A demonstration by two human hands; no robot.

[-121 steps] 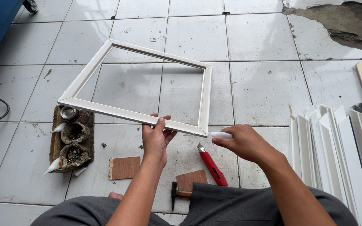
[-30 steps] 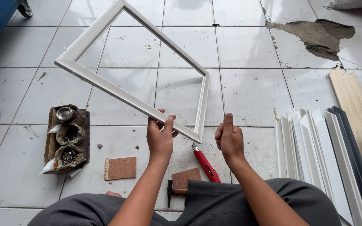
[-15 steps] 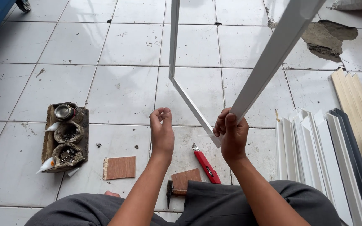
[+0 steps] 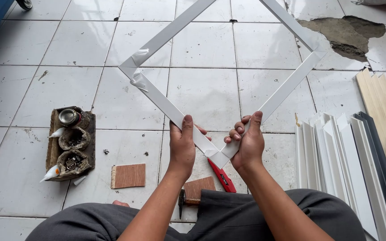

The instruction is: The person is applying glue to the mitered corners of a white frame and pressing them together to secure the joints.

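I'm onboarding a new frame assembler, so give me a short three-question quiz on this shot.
1. True or false: both hands grip the white frame at its nearest corner.
2. Which thing lies on the floor tiles right under that corner? A) red utility knife B) blue bucket C) paint roller
3. Fill in: the frame's left corner is wrapped in clear ____.

Key:
1. True. The left hand and right hand flank that corner.
2. A, the red utility knife.
3. Tape.
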